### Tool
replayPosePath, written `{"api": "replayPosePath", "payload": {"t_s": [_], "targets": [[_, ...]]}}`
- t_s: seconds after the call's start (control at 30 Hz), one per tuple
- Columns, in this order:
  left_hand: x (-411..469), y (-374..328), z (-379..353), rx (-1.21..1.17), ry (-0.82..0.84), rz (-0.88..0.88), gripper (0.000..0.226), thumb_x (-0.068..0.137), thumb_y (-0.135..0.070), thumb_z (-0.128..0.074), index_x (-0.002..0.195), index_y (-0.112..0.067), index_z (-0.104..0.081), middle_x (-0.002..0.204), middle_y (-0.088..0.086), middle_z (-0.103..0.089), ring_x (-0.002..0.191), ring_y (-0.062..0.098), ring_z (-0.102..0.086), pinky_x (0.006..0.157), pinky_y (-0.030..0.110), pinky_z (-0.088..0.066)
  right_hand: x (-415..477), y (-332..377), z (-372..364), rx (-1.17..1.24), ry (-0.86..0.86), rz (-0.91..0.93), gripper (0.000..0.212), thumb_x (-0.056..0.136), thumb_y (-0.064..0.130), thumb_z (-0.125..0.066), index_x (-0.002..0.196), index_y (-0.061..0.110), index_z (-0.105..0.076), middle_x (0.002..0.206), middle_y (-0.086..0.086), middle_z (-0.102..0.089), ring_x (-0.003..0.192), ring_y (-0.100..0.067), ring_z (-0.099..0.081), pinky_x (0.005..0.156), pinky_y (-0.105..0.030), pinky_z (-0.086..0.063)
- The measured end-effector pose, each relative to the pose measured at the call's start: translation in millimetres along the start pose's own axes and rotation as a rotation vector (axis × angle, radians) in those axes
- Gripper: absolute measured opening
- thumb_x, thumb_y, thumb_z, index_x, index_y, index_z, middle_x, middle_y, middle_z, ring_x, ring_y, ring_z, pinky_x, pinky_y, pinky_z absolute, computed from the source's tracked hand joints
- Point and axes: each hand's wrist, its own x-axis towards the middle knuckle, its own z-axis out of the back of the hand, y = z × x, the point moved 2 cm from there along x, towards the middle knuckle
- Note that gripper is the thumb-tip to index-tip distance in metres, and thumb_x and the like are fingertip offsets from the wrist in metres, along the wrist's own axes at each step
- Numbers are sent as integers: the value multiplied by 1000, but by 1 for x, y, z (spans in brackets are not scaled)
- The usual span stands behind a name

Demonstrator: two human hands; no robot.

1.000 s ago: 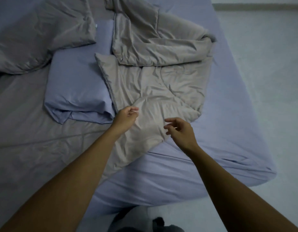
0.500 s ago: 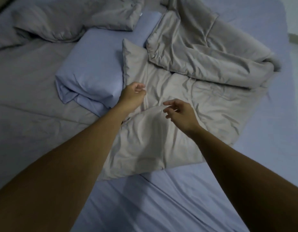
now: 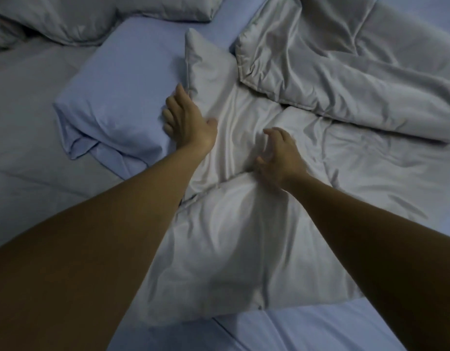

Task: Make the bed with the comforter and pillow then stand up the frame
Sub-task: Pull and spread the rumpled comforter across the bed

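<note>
A crumpled grey comforter (image 3: 244,236) covers the middle and right of the bed, with a bunched fold (image 3: 345,72) at the upper right. A light blue pillow (image 3: 117,92) lies to its left, its right side tucked against the comforter's edge. My left hand (image 3: 188,120) reaches into that seam with fingers stretched out against the pillow and thumb on the comforter. My right hand (image 3: 279,153) is just over the comforter's middle, fingers spread and loosely curled, holding nothing. No frame is in view.
A second grey bundle of bedding (image 3: 67,19) lies at the top left. The sheet is greyish on the left (image 3: 24,127) and light blue along the near edge (image 3: 307,330).
The view has moved in closer over the bed. Both hands went forward; my left hand uncurled and reached the edge between pillow and comforter, and my right hand dropped toward the comforter.
</note>
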Motion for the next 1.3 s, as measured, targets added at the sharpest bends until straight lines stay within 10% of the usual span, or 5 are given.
{"api": "replayPosePath", "payload": {"t_s": [0.2,0.73,0.93,1.2,1.3], "targets": [[10,0,-9,43,-34,-133,30,91,-20,-54,119,-10,-49,131,12,-49,130,32,-38,101,44,-29,24,-18,-18,-302,-8,39,37,87,40,-65,118,20,-68,118,-10,-63,114,-35,-52,97,-42,-39],[-138,-14,66,-572,211,-103,37,80,-19,-53,118,-16,-57,108,-1,-65,97,14,-58,79,18,-44,-109,-12,98,-15,108,172,26,95,39,-53,81,17,-52,74,-2,-61,70,-25,-57,62,-36,-40],[-240,-49,118,-678,391,-307,19,79,-22,-81,82,-17,-63,77,1,-68,73,4,-60,67,28,-50,-184,-6,156,115,315,4,45,79,53,-42,111,31,-64,104,2,-70,94,-18,-63,85,-36,-51],[-350,-75,142,-667,709,-442,16,89,-34,-72,90,-18,-68,83,-4,-70,81,11,-67,72,38,-55,-251,42,209,6,80,609,50,97,13,-61,141,35,-53,147,8,-52,135,-12,-49,109,-22,-27],[-365,-59,148,-713,588,-431,21,84,-44,-74,89,-25,-66,86,-2,-67,84,17,-67,73,42,-54,-264,21,203,-237,177,706,37,64,14,-91,93,4,-70,91,-19,-69,75,-32,-64,81,-23,-46]]}}
